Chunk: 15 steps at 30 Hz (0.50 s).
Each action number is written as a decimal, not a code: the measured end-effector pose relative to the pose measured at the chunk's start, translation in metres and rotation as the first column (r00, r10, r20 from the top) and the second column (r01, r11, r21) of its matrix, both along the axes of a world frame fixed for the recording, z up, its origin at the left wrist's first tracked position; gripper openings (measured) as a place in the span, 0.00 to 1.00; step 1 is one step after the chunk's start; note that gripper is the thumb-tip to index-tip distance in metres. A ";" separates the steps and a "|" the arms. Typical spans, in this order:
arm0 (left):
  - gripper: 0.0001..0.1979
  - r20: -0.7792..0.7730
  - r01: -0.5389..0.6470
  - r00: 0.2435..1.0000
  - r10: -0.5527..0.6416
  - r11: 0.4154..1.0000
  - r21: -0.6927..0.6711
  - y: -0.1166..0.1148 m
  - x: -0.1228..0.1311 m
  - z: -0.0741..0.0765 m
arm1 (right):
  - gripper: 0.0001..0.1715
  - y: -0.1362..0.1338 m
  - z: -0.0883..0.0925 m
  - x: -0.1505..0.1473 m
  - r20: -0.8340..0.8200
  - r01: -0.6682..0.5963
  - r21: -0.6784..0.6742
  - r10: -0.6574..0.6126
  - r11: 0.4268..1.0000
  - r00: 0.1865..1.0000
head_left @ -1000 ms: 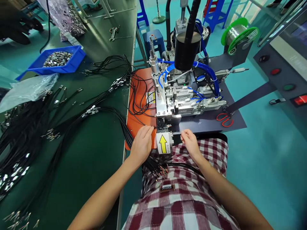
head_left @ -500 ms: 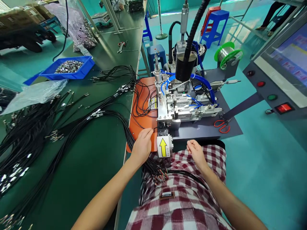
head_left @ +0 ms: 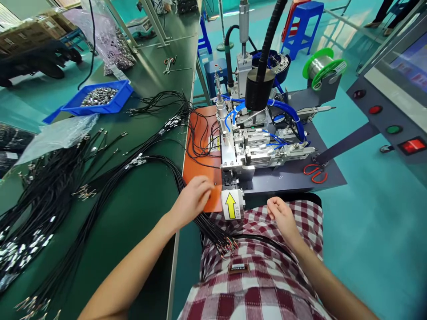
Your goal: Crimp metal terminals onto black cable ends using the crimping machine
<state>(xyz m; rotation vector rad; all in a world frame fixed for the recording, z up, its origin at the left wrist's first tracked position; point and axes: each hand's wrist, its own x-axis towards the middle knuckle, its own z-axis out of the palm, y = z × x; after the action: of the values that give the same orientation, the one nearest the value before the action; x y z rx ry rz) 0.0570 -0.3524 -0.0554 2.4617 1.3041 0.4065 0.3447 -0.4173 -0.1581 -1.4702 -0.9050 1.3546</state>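
Just over the orange plate [head_left: 216, 203], the left grip [head_left: 193, 198] is half curled and kinda blurry, so I honestly can't tell if it's pinching anything. Right grip [head_left: 281, 214] is folded in above the checked cloth [head_left: 240, 284], nothing visible in it. Going by the worker's clock, the black cable bundle [head_left: 213, 231] passes below the left grip, long axis roughly 11 to 5, coloured wire ends [head_left: 228, 246] down at 5. Left's clearly nearer; from the right, those ends sit at 8. White block with the yellow arrow [head_left: 231, 205] is at 3 from the left, machine [head_left: 267, 153] at 2. Green surface [head_left: 133, 204] takes up 7 to 11: cable heap [head_left: 46, 186] at 9, blue tray [head_left: 124, 98] between 10 and 11. Past that, teal floor [head_left: 376, 213], blue stool [head_left: 303, 22] near 1.
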 end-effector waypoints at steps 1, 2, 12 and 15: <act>0.11 -0.069 0.133 0.988 -0.140 0.987 -0.092 -0.011 -0.004 0.006 | 0.19 -0.002 0.007 0.001 0.024 -0.020 -0.011 0.020 1.000 1.000; 0.10 -0.150 0.220 0.958 -0.243 0.963 -0.153 -0.021 -0.007 0.010 | 0.19 -0.004 0.014 0.002 0.044 -0.044 -0.024 0.045 0.999 0.998; 0.04 -0.353 0.257 0.855 -0.379 0.902 -0.347 -0.020 -0.014 0.022 | 0.14 0.003 0.062 -0.024 0.052 -0.309 -0.033 0.310 0.951 0.949; 0.04 -0.192 0.226 0.911 -0.366 0.829 -0.512 -0.006 -0.016 0.034 | 0.13 0.008 0.066 -0.028 0.036 -0.352 -0.032 0.353 0.935 0.935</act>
<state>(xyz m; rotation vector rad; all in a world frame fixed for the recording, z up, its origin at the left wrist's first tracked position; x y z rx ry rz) 0.0407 -0.3583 -0.0214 2.2760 0.9323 -0.3311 0.3169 -0.4097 -0.0925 -1.4027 -1.2270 1.6030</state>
